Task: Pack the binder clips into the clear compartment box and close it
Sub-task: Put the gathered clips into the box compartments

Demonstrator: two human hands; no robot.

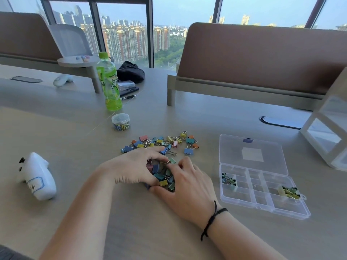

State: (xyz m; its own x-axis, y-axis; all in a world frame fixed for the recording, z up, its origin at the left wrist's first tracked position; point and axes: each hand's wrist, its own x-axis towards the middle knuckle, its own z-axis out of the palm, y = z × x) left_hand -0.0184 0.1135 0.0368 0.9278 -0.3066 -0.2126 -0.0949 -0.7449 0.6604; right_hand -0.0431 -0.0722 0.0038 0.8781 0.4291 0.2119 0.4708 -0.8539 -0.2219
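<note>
A heap of coloured binder clips (161,143) lies in the middle of the table. My left hand (135,167) and my right hand (189,184) cup a bunch of clips (162,175) between them, fingers curled round the bunch. To the right lies the clear compartment box (262,192) with its lid (251,154) folded back flat. A few clips sit in its far left compartment (228,180) and a few more in its right compartment (289,192).
A white controller (36,177) lies at the left. A small clear tub of paper clips (120,121) and a green bottle (109,81) stand behind the heap. A white open-frame box (326,132) stands at the right edge. Desk dividers line the back.
</note>
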